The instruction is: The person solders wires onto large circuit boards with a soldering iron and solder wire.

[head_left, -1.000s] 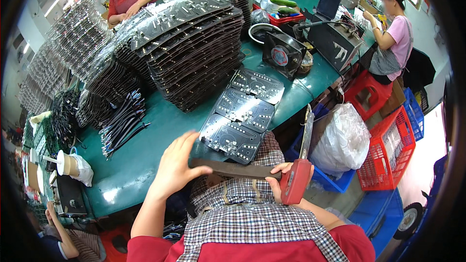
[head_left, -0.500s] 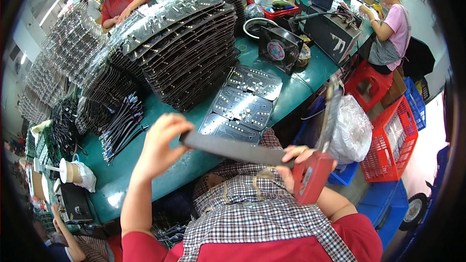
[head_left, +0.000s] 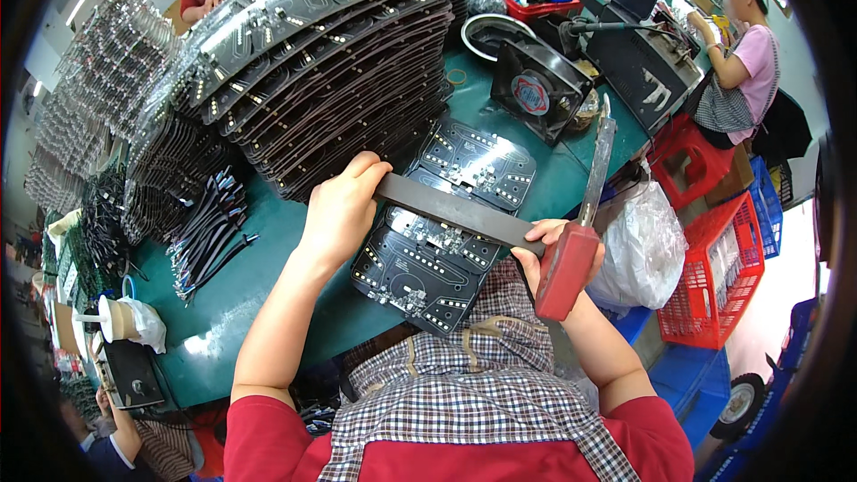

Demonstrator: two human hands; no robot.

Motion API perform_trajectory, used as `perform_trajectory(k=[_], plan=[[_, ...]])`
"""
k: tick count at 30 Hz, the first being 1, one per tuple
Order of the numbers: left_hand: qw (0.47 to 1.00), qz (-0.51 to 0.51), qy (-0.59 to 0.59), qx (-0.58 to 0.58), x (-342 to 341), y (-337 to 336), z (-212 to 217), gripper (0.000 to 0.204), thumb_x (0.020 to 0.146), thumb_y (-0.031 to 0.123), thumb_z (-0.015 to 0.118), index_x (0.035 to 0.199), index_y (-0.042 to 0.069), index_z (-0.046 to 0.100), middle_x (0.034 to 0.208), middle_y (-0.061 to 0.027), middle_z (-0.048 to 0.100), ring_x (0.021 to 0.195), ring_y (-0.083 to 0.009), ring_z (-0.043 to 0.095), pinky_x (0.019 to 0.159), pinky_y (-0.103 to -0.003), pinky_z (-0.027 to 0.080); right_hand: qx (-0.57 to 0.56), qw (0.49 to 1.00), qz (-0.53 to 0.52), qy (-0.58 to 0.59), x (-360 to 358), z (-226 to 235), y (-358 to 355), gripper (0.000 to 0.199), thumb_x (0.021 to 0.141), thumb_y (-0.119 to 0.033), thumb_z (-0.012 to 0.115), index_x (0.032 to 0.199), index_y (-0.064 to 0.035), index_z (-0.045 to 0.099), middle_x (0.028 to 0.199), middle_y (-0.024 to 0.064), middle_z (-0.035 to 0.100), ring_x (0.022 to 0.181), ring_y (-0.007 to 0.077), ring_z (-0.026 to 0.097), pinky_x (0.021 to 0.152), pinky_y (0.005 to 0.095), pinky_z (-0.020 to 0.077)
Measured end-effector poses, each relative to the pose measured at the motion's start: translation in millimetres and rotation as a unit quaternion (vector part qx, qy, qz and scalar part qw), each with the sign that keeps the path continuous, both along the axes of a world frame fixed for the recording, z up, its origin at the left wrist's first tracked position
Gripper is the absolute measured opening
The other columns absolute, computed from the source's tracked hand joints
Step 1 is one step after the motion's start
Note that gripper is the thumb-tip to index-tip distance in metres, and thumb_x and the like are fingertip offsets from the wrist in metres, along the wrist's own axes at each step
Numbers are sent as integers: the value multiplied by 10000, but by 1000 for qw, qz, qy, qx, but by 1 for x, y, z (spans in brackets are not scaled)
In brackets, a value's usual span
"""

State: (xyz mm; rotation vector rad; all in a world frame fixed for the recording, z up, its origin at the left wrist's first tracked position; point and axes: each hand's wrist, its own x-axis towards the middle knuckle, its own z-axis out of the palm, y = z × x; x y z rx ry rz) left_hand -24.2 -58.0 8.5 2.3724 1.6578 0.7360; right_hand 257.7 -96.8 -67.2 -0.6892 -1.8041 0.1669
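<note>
The left hand is closed on the left, far end of a dark strip, while the right hand grips a red handle, fingers at the strip's right, near end. Below the strip, circuit boards lie on the green table; contact between them is unclear. A steady two-ended hold should help, with the metal bar kept off the boards.

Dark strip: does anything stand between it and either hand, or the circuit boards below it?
Nothing visible does. The left hand holds one end of the dark strip, the right hand the other, plus the red-handled tool. The strip crosses over the circuit boards; whether they touch is unclear.
</note>
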Motion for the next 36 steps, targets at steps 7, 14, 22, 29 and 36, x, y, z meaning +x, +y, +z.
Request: perform_trajectory(k=[7,14,22,29,36], plan=[[996,21,-76,-39,2,7,-6,413,657,-97,530,1046,28,592,1093,-99,575,866,-319,619,728,-377,515,-83,995,-22,-42,2,9,1,1014,690,-8,773,1382,-213,60,915,106,533,763,233,587,660,331,487],[992,28,-115,-50,-1,-19,-7,516,818,-41,504,1314,84,434,1319,-169,436,1062,-341,563,872,-371,482,-63,998,-2,-30,4,5,-6,1059,680,47,754,1406,-276,53,927,101,503,788,234,592,694,359,505],[966,72,-236,-79,11,-71,-28,555,849,85,578,1359,61,363,1439,-205,266,1321,-381,301,1048,-420,325,-171,985,1,7,-7,21,-10,579,708,91,683,1120,-91,320,947,93,483,870,237,573,859,421,439],[979,80,-187,-30,6,-77,-23,473,851,175,600,1282,59,443,1320,-190,423,1152,-369,480,923,-408,437,-170,983,-29,68,2,3,-11,529,761,76,615,1180,-38,313,998,74,406,925,247,544,932,481,389],[935,303,186,1,-129,-90,-29,278,762,129,647,1016,25,604,1028,-101,578,963,-297,541,826,-405,440,-200,970,-102,95,5,23,-39,422,859,-1,494,1234,-22,303,1108,96,417,1117,249,466,938,366,392]])
